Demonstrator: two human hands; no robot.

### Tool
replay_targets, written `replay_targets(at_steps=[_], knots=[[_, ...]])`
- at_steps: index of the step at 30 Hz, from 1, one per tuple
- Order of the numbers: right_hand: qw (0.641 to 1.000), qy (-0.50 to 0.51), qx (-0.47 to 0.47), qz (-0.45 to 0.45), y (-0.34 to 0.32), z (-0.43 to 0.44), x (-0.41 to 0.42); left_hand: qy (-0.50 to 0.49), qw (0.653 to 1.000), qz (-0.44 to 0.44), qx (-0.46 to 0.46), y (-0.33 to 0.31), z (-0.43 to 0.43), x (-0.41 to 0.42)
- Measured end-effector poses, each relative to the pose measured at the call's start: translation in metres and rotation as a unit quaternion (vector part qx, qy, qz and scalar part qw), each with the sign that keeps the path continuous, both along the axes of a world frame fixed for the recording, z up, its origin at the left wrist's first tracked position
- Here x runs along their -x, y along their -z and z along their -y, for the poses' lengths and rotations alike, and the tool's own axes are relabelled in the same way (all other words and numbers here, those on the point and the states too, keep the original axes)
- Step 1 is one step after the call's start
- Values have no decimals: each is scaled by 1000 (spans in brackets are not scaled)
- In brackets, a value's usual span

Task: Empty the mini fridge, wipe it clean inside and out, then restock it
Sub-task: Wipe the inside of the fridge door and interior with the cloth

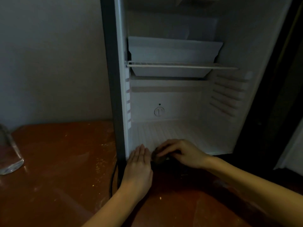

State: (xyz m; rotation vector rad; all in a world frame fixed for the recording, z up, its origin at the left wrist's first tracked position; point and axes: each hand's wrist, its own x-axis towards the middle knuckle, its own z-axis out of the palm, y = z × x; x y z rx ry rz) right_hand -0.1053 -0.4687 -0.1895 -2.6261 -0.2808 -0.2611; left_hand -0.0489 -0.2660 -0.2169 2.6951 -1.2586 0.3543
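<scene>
From the head view, the mini fridge stood open on the reddish-brown counter, toward the counter's back and right, with a bare wall to its left. Nothing lay on its ribbed floor.

Higher up, a white tray sat on the wire shelf, tilted with its front edge low. A round dial showed on the back wall below.

Your left hand lay flat at the front left corner of the fridge floor, fingers straight and together. The fingertips rested on the white lip and the palm on the counter, and it gripped nothing.

Your right hand was just beside it at the same lip, its fingers curved over a dark wad and holding it down against the front edge of the floor. The light was too dim to tell whether that wad was a cloth or a sponge. The wad touched the side of your left fingers.

A dark cord ran down beside the fridge's left wall onto the counter. A clear glass vessel stood at the counter's left edge, well apart from the fridge. Pale specks dotted the counter surface.
</scene>
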Motion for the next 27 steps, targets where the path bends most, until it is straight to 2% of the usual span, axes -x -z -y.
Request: replay_targets(at_steps=[2, 5, 8, 12, 15, 19, 23, 27], knots=[[1000, 3, -15, -2, 0, 6, -12, 16, 1000, 19, -12, -1, -3, 1], [997, 62, 12, 31, 3, 21, -64, 31, 999, 18, -28, -2, -7, -1], [990, 133, 4, 56, 4, 30, -125, 59, 995, 52, 53, 1, -11, -4], [980, 188, -41, 43, 6, 17, -166, 84, 996, 15, 32, -2, -19, 0], [987, 150, -17, 53, 7, -9, -154, 86, 996, -3, -8, -5, -28, 0], [994, 96, -5, 60, 7, -33, -120, 94, 995, -4, 32, -10, -36, 0], [999, 30, 2, 33, 1, -54, -63, 128, 978, 1, 164, -6, -38, -5], [999, 31, 14, -24, -10, -56, -8, 157, 949, -45, 269, -11, -14, 12]])
